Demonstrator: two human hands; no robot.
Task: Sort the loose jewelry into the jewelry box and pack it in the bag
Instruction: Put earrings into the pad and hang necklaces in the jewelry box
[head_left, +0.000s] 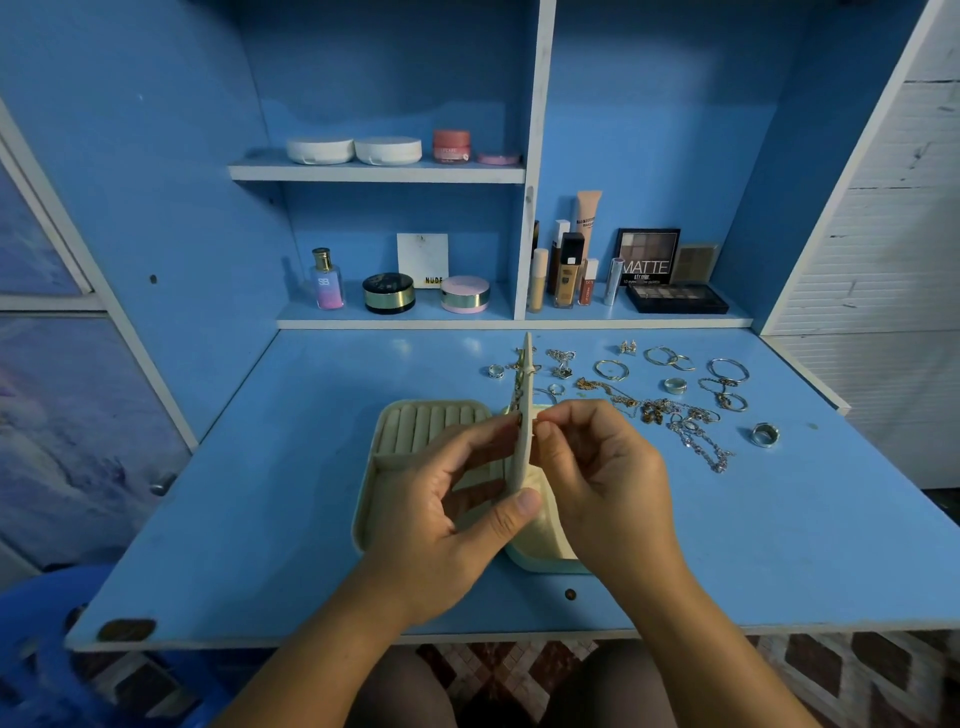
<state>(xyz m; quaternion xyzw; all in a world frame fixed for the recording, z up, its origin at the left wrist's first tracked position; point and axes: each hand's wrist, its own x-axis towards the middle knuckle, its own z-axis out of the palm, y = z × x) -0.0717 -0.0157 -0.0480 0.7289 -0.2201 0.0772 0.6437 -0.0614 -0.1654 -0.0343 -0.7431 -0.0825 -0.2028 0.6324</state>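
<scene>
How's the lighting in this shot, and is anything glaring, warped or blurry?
Head view: dim light with a blue cast; two soft glare patches on the glossy blue desk top; the wide-angle lens tilts the white cabinet upright and desk edges; the left hand, right hand and the cream upright panel between them look sharp; the loose silver and gold jewelry is too fine to resolve.

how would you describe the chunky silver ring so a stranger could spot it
On the blue desk, look right of the open cream jewelry box, where the loose jewelry is spread. The chunky silver ring lies at the spread's near right corner, beyond the tangled silver chain. It is the widest band there and lies alone, touching nothing.
</scene>
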